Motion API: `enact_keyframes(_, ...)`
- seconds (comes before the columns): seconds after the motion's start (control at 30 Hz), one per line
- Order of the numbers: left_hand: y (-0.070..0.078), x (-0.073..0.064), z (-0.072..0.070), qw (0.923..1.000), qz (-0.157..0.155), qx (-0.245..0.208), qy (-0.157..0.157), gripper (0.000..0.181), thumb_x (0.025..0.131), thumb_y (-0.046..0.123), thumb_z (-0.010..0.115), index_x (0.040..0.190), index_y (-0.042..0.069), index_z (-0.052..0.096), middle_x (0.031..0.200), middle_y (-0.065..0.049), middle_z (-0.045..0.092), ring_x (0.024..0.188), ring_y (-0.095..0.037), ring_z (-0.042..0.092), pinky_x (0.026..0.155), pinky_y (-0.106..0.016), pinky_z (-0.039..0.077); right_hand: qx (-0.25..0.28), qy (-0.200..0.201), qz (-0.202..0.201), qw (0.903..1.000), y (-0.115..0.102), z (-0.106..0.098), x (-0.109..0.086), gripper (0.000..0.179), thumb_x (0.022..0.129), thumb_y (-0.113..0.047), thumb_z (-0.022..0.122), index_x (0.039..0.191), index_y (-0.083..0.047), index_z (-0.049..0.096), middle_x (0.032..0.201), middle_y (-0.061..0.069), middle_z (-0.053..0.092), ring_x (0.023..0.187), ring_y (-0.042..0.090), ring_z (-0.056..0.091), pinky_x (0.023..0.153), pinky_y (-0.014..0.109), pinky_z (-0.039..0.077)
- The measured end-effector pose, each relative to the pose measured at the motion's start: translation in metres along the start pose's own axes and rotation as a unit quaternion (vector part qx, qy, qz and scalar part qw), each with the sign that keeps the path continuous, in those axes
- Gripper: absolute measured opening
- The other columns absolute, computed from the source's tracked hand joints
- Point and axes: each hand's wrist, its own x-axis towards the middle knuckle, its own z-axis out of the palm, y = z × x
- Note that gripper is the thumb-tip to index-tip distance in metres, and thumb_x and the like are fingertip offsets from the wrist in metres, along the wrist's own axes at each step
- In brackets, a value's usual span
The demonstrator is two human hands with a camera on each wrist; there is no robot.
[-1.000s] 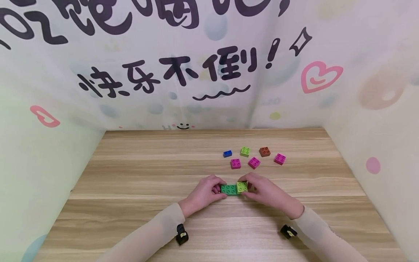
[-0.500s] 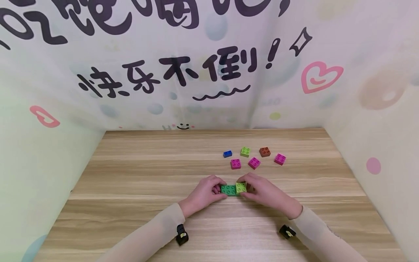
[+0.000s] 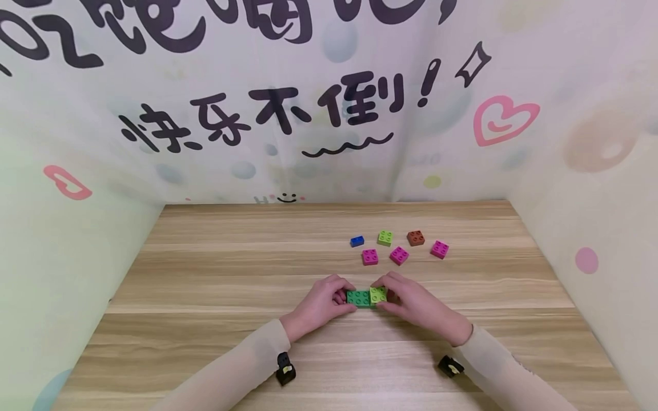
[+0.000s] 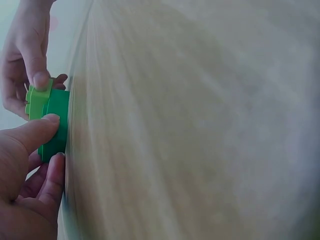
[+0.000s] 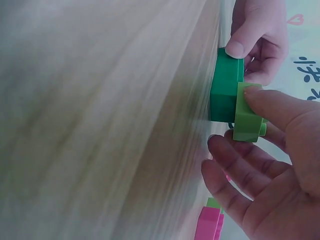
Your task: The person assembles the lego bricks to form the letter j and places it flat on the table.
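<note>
A dark green toy brick (image 3: 358, 298) stands on the table, its studs facing up. My left hand (image 3: 320, 303) pinches its left end between thumb and fingers. On top of the right end sits a small lime green brick (image 3: 378, 294), gripped between the thumb and fingers of my right hand (image 3: 422, 303). In the right wrist view, the lime brick (image 5: 248, 112) juts a little past the green brick's (image 5: 225, 95) near end. Whether their studs are fully pressed together I cannot tell.
Behind the hands lie several loose bricks: a blue one (image 3: 357, 241), another lime one (image 3: 385, 238), a brown one (image 3: 416, 238), and magenta ones at left (image 3: 370, 257), middle (image 3: 399, 256) and right (image 3: 440, 249). A printed cloth wall (image 3: 231, 171) borders the wooden table (image 3: 205, 257).
The right hand has shifted slightly left and down with the lime brick, which now sits lower over the green brick's right end. The left hand has stayed in place.
</note>
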Motion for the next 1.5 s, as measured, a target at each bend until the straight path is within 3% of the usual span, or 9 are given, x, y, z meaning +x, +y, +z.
enact_keyframes(0.3, 0.002, 0.005, 0.000, 1.0000, 0.005, -0.001, -0.005, 0.029, 0.091, 0.014, 0.083, 0.116, 0.005, 0.072, 0.100, 0.000, 0.062, 0.084, -0.010, 0.060, 0.075, -0.022, 0.053, 0.020, -0.003, 0.003, 0.9998, 0.005, 0.001, 0.002, 0.034, 0.095, -0.019, 0.078, 0.125, -0.011, 0.064, 0.103, -0.006, 0.061, 0.085, 0.009, 0.054, 0.074, 0.025, 0.052)
enact_keyframes(0.53, 0.002, 0.007, -0.002, 0.9999, 0.006, -0.005, -0.014, 0.033, 0.089, 0.017, 0.084, 0.117, 0.005, 0.072, 0.099, 0.000, 0.062, 0.085, -0.011, 0.060, 0.076, -0.022, 0.053, 0.006, -0.012, 0.009, 0.9999, 0.008, 0.001, 0.004, 0.034, 0.095, -0.022, 0.078, 0.124, -0.010, 0.066, 0.103, -0.006, 0.062, 0.086, 0.008, 0.055, 0.075, 0.026, 0.052)
enact_keyframes(0.67, 0.000, 0.009, -0.009, 0.9990, 0.007, -0.020, -0.039, 0.042, 0.087, 0.020, 0.086, 0.123, 0.004, 0.071, 0.102, 0.000, 0.065, 0.089, -0.013, 0.063, 0.081, -0.023, 0.055, 0.006, -0.023, 0.019, 0.9995, 0.009, -0.003, 0.003, 0.034, 0.095, -0.022, 0.078, 0.124, -0.009, 0.066, 0.105, -0.005, 0.063, 0.089, 0.008, 0.056, 0.078, 0.027, 0.053)
enact_keyframes(0.87, -0.005, 0.019, -0.026, 0.9949, -0.019, -0.052, -0.084, 0.046, 0.088, 0.020, 0.086, 0.128, 0.003, 0.070, 0.110, -0.002, 0.071, 0.096, -0.012, 0.067, 0.086, -0.021, 0.056, 0.014, -0.023, 0.016, 0.9995, 0.013, -0.006, 0.001, 0.033, 0.095, -0.022, 0.078, 0.122, -0.009, 0.067, 0.104, -0.005, 0.064, 0.089, 0.008, 0.057, 0.079, 0.028, 0.053)
enact_keyframes(0.97, -0.007, 0.028, -0.032, 0.9962, -0.026, -0.043, -0.072, 0.043, 0.091, 0.020, 0.083, 0.128, 0.004, 0.069, 0.111, -0.002, 0.072, 0.097, -0.010, 0.066, 0.087, -0.023, 0.055, 0.014, -0.021, 0.011, 0.9996, 0.014, -0.006, 0.002, 0.033, 0.094, -0.023, 0.078, 0.122, -0.008, 0.067, 0.104, -0.005, 0.064, 0.091, 0.008, 0.058, 0.081, 0.029, 0.054)
enact_keyframes(1.23, -0.009, 0.059, -0.032, 0.9996, -0.003, 0.023, 0.014, 0.038, 0.094, 0.018, 0.079, 0.127, 0.001, 0.069, 0.110, -0.008, 0.069, 0.094, -0.017, 0.066, 0.084, -0.026, 0.055, 0.019, -0.028, 0.011, 0.9994, 0.014, -0.005, -0.001, 0.032, 0.095, -0.023, 0.078, 0.121, -0.008, 0.067, 0.105, -0.004, 0.065, 0.093, 0.009, 0.060, 0.084, 0.031, 0.055)
enact_keyframes(1.5, -0.005, 0.079, -0.020, 0.9975, -0.012, 0.065, 0.025, 0.045, 0.094, 0.023, 0.081, 0.133, 0.005, 0.067, 0.112, -0.007, 0.066, 0.094, -0.016, 0.064, 0.083, -0.027, 0.053, 0.021, -0.028, 0.003, 0.9994, 0.015, -0.001, -0.003, 0.031, 0.095, -0.023, 0.078, 0.120, -0.009, 0.067, 0.104, -0.006, 0.064, 0.092, 0.007, 0.059, 0.082, 0.030, 0.055)
